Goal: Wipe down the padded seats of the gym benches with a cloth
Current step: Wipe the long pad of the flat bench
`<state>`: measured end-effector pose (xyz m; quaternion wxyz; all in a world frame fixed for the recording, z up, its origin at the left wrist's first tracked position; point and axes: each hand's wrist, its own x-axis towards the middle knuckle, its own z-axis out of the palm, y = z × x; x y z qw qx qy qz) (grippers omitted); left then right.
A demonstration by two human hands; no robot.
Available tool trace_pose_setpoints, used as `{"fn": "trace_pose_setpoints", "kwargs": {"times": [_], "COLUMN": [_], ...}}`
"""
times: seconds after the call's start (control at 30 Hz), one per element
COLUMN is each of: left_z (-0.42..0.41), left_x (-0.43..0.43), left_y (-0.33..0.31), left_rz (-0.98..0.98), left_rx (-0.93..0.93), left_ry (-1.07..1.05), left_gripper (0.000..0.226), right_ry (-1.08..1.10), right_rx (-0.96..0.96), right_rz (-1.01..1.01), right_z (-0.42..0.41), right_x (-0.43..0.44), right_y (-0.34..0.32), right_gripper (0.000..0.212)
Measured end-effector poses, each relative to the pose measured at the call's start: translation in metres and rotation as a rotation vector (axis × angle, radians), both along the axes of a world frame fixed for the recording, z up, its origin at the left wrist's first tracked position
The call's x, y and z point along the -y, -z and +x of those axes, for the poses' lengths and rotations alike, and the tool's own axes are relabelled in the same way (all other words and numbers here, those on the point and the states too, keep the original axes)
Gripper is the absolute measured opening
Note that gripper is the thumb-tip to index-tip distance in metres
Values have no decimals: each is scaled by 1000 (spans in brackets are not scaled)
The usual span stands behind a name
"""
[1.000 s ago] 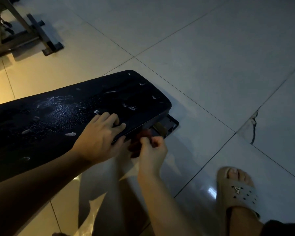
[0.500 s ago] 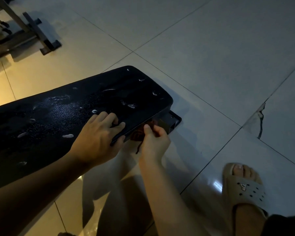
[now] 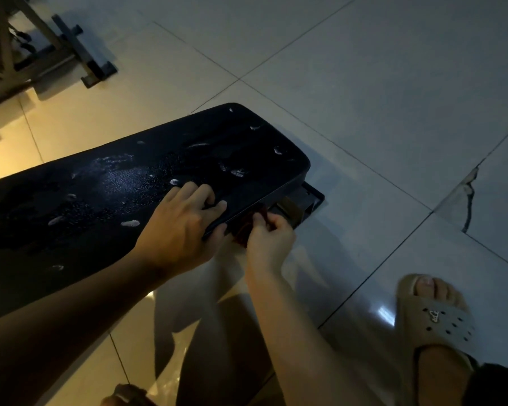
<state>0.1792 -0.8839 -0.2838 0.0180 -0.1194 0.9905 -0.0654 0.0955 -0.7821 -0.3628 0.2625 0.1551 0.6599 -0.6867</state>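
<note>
A black padded bench seat [image 3: 123, 183] runs from the left edge to the middle of the view, flecked with white foam spots. My left hand [image 3: 182, 227] lies flat on its near edge, fingers together on the pad and thumb under the rim. My right hand [image 3: 269, 238] is closed on a dark red cloth [image 3: 247, 227], pressed against the seat's near side face just below the corner. Most of the cloth is hidden by my fingers and the dim light.
The bench's dark metal foot [image 3: 302, 200] sticks out under the seat's end. Another bench frame [image 3: 41, 54] stands at the top left. My foot in a beige clog [image 3: 434, 315] rests at the lower right. A crack [image 3: 469, 197] marks a floor tile.
My right hand with the cloth has slid along the seat's side face toward the end corner. My left hand keeps its place on the pad's edge.
</note>
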Motion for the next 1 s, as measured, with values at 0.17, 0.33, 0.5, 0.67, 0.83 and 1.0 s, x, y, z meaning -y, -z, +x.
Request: {"fn": "trace_pose_setpoints", "kwargs": {"times": [0.17,0.33,0.5,0.67,0.83,1.0], "left_z": [-1,1,2,3,0,5], "left_x": [0,2,5,2,7,17], "left_y": [0,2,7,4,-28,-125], "left_rz": [-1,-9,-18,15,365,1320], "left_rx": [-6,-54,-83,-81,-220,-364], "left_ry": [8,38,76,45,-142,-439], "left_gripper": [52,48,47,48,32,38], "right_ry": [19,24,86,-154,-726,-1187], "right_rx": [7,30,43,-73,-250,-247], "right_rz": [37,63,52,10,-20,-315], "right_z": [-14,-25,-64,-101,-122,-116], "right_x": [3,3,-21,-35,-36,-21], "right_y": [5,6,-6,-73,-145,-218], "right_gripper": [10,10,11,10,15,21]}}
